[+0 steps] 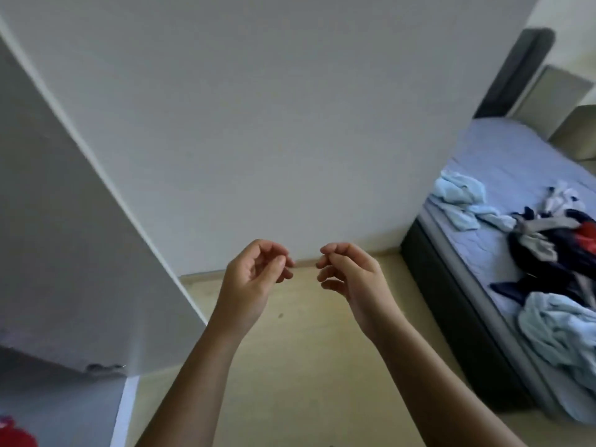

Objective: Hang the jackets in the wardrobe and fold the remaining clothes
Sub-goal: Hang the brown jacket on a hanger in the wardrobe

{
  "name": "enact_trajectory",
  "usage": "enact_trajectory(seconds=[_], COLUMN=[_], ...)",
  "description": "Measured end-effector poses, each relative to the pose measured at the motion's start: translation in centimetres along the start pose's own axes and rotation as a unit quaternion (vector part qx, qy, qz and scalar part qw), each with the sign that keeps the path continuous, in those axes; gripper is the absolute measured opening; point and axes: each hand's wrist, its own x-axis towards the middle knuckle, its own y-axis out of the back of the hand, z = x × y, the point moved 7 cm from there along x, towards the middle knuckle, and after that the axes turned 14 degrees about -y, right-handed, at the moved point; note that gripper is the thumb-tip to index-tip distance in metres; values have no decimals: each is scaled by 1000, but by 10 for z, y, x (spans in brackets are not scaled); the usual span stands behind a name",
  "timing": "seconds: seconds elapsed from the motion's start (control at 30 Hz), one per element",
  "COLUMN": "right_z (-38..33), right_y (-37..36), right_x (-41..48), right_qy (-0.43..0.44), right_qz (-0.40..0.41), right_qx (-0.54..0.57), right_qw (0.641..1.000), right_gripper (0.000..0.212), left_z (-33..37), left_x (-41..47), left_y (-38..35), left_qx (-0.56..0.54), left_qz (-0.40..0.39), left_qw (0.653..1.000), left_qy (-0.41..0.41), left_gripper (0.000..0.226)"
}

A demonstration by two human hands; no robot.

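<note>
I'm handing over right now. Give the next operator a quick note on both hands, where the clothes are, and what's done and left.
Left hand: empty, fingers loosely curled, raised over the floor.
Right hand: empty, same pose, close beside the left, not touching.
Clothes: crumpled light blue garments, a dark navy and red pile and a pale blue bundle lie unfolded on the lavender-sheeted bed at right.
White wardrobe door stands open at left.
Done: nothing visibly folded.
Left: sort out jackets, hang them, fold the rest.

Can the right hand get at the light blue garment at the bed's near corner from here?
Probably yes: right hand is empty, only bare floor lies between it and the light blue garment on the bed.
</note>
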Motion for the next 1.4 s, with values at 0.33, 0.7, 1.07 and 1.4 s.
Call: enact_trajectory(seconds=[0.33,0.7,1.07,1.4], right_z=[-25,-70,-121,-105], right_y=[271,467,656,906], right_x=[-31,34,99,168], right_qy=[21,6,8,-56], right_qz=[233,389,485,516], right_qx=[87,171,247,247], right_qw=[968,905,839,818], right_gripper=[26,23,21,26], left_z=[-39,-125,-183,-295], left_x=[58,177,284,338], left_y=[-279,-524,-774,-990], left_qx=[-79,-151,-133,-38], left_qz=[-200,-357,-530,-546], left_qw=[977,921,836,830], left_qy=[6,42,53,105], left_gripper=[13,24,19,19])
